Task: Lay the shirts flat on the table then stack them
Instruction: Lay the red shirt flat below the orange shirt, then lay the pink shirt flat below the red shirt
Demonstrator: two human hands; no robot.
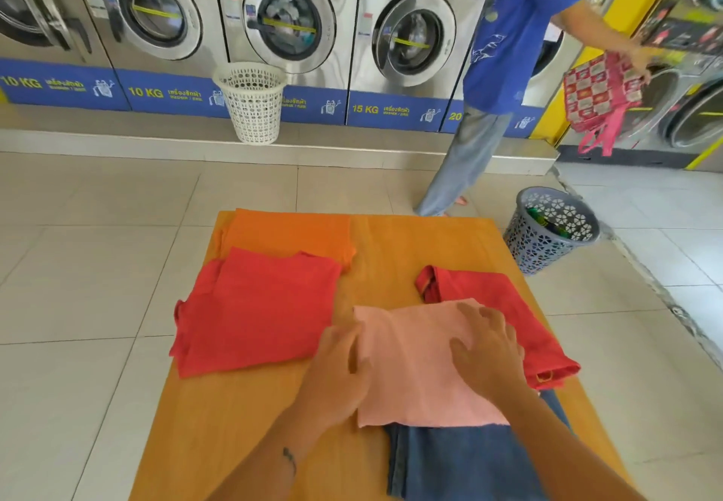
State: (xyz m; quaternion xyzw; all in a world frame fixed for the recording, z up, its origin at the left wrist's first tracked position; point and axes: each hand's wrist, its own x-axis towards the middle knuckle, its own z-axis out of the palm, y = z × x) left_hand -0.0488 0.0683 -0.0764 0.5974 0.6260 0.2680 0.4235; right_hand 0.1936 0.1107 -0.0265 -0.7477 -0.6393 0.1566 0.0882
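A pink shirt (414,359) lies folded flat on the right half of the orange table (242,430). It rests on a red shirt (504,305) and on a blue denim garment (461,461) nearer to me. My left hand (336,375) lies at the pink shirt's left edge, fingers curled against it. My right hand (489,348) presses flat on its right part, fingers spread. On the left half, another red shirt (258,313) lies flat, overlapping an orange shirt (289,234) behind it.
A grey laundry basket (547,230) stands on the tiled floor right of the table. A white basket (252,101) sits before a row of washing machines (289,23). A person in a blue shirt (508,39) stands at the back right holding a pink checked bag (602,90).
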